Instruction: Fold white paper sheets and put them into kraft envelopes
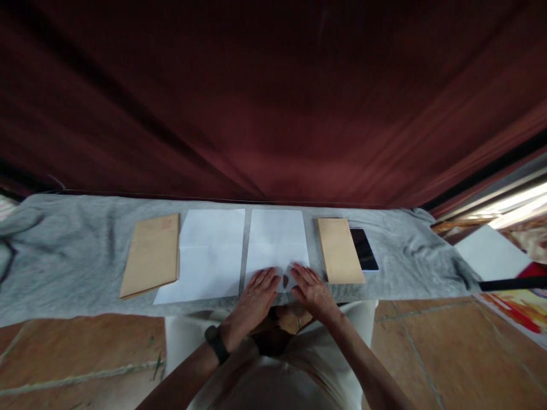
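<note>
My left hand [255, 296] and my right hand [311, 289] lie flat, fingers stretched out, on the near edge of a white sheet of paper [277, 239]. The sheet rests on a grey cloth [77, 256] spread over a narrow surface. My hands sit side by side, almost touching, and hold nothing. A black band is on my left wrist. A second, larger white sheet [209, 253] lies just left of the first.
A brown envelope stack [151, 253] lies at the left, another brown envelope stack [339, 249] right of the sheet, with a dark phone [364, 249] beside it. A dark red curtain [273, 97] hangs behind. Tiled floor [77, 353] lies below; papers [491, 253] are at the far right.
</note>
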Tool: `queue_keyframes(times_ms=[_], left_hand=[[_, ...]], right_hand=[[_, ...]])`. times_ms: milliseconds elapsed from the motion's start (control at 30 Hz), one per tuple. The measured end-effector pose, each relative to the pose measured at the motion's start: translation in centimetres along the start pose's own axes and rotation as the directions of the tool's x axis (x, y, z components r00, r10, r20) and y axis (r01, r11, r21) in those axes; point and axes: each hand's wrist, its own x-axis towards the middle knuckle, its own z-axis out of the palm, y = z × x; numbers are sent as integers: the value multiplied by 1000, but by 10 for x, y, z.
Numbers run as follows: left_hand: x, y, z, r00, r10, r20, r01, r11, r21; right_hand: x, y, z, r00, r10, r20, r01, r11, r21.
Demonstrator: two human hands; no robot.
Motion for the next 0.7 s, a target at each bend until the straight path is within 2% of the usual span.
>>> queue_keyframes(times_ms=[267, 500, 700], left_hand=[[0, -5, 3, 1000, 0, -31, -1, 999, -37], [38, -7, 9, 986, -77, -147, 77, 997, -4], [44, -13, 28, 971, -174, -163, 189, 978, 85]], right_hand=[[14, -9, 18, 996, 55, -72, -52, 997, 52], [32, -17, 39, 964, 220, -152, -232, 970, -67], [26, -15, 46, 959, 214, -188, -233, 968, -89]])
